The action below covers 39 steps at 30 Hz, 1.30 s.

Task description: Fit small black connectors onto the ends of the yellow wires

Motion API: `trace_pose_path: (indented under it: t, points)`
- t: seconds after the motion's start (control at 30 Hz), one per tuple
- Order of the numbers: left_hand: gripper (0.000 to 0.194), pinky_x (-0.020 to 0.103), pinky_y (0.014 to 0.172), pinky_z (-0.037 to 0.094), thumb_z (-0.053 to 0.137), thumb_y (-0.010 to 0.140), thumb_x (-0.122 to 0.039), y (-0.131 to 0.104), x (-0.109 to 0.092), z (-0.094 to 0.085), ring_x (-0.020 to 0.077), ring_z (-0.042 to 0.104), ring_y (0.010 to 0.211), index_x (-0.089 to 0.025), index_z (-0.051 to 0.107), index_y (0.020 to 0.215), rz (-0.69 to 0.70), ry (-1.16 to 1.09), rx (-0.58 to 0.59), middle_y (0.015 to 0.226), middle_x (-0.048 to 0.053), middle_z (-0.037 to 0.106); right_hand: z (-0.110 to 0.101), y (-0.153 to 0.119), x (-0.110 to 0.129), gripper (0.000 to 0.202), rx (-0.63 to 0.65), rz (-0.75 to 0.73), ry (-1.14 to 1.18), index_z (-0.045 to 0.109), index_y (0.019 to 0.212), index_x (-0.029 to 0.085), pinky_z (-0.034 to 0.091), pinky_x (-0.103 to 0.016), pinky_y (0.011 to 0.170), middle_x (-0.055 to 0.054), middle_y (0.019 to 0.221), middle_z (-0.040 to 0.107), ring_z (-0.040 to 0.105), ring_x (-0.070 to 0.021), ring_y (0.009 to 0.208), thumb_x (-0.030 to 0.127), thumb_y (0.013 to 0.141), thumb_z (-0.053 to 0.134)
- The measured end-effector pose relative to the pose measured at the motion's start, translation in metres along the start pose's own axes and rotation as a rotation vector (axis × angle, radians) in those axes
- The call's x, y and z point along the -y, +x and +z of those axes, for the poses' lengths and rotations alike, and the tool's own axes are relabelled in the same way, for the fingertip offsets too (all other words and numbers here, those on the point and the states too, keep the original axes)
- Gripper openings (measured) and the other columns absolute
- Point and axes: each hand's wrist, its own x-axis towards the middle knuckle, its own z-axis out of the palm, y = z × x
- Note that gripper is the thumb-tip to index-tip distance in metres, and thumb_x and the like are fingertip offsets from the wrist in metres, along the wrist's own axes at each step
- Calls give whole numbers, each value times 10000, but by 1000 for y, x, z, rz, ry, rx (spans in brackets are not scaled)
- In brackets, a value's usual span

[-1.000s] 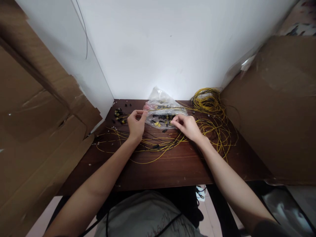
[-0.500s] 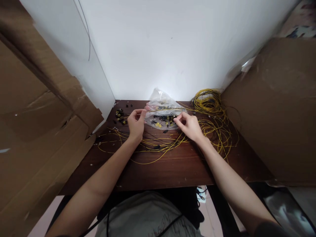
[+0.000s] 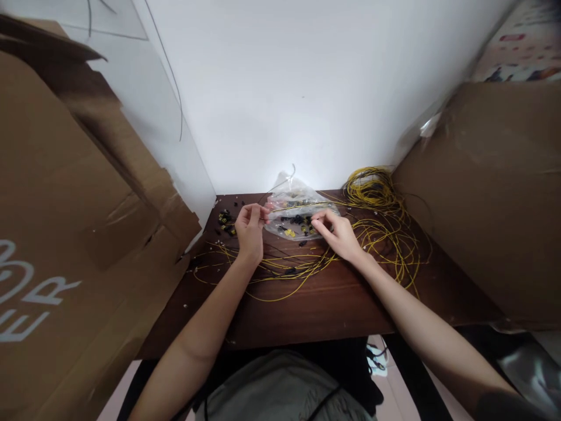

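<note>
My left hand point(image 3: 251, 234) is closed in a pinch on thin yellow and black wires point(image 3: 302, 204), which stretch rightward over a clear plastic bag point(image 3: 287, 182). A loose dark wire end point(image 3: 274, 188) rises from near these fingers toward the bag's top. My right hand point(image 3: 339, 234) is also pinched, its fingertips at the bag's right part; what sits between them is too small to name. Small black and yellow plastic parts point(image 3: 289, 233) show in the bag. Below both hands, more yellow and black wires point(image 3: 280, 275) lie across the brown table point(image 3: 307, 316).
A coiled bundle of yellow and black wire point(image 3: 370, 184) lies at the back right, with looser loops point(image 3: 394, 251) before it. Small black and yellow pieces point(image 3: 225, 219) sit at the back left. Cardboard point(image 3: 87, 234) walls the left side, and another cardboard panel point(image 3: 491, 204) the right.
The view has shifted, so the table sits lower and slightly rightward. A dark wire end now sticks up by the bag's top. Both hands stay pinched in about the same places.
</note>
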Motion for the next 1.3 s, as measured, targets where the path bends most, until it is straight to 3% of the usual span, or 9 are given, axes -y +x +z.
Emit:
trace_pose_path:
  t: [0.23, 0.53, 0.7, 0.8, 0.93, 1.03, 1.17, 1.3]
  points:
    - [172, 176, 521, 386, 634, 726, -286, -4, -6, 4, 68, 484, 566, -141, 547, 698, -21, 41, 48, 629, -12, 543, 14, -3, 1, 243, -52, -45, 87, 587, 1001, 171, 451, -266, 627, -29, 761, 636, 579, -155, 660, 336, 822, 578]
    - [177, 184, 507, 377, 656, 709, -285, -12, -8, 8, 68, 473, 553, -131, 570, 693, -164, 29, 178, 643, 0, 544, 15, -5, 2, 198, -199, -12, -2, 640, 893, 175, 455, -284, 662, -63, 820, 681, 614, -183, 707, 319, 869, 505]
    - [219, 216, 549, 414, 626, 727, -345, -8, -15, 7, 105, 542, 629, -126, 620, 742, -315, -106, 251, 708, 41, 600, 16, -2, 12, 235, -130, -12, -32, 615, 802, 165, 413, -259, 627, -44, 714, 639, 573, -159, 643, 312, 892, 456]
    - [143, 231, 593, 437, 665, 657, -220, -2, -14, 1, 126, 571, 697, -126, 663, 763, -354, -117, 263, 808, 66, 646, 17, 1, 20, 277, -3, -35, -12, 581, 744, 164, 388, -242, 610, -19, 648, 593, 540, -138, 605, 305, 910, 409]
    - [148, 209, 585, 430, 648, 625, -130, 5, -3, -9, 114, 558, 695, -137, 696, 765, -269, 105, 304, 839, 62, 662, 20, 6, 27, 306, 177, -32, 53, 541, 710, 161, 373, -219, 581, 3, 597, 576, 513, -109, 534, 306, 923, 376]
    - [185, 214, 605, 455, 609, 669, -131, 6, 8, -13, 113, 556, 688, -154, 702, 827, -127, 402, 419, 841, 56, 661, 24, 12, 29, 300, 247, -24, 50, 539, 728, 160, 362, -214, 573, 13, 569, 576, 506, -102, 505, 297, 928, 363]
    - [235, 215, 639, 486, 620, 668, -128, 3, 20, -16, 138, 585, 790, -166, 683, 891, 21, 546, 537, 912, 61, 645, 32, 21, 27, 310, 239, -31, -42, 534, 700, 163, 326, -216, 553, 14, 549, 554, 484, -104, 498, 308, 923, 373]
    - [251, 206, 605, 477, 624, 709, -174, 0, 26, -20, 128, 582, 726, -166, 670, 955, 89, 661, 624, 887, 63, 643, 42, 19, 21, 295, 209, -40, -172, 549, 722, 165, 290, -223, 546, 0, 580, 554, 475, -111, 519, 314, 916, 383]
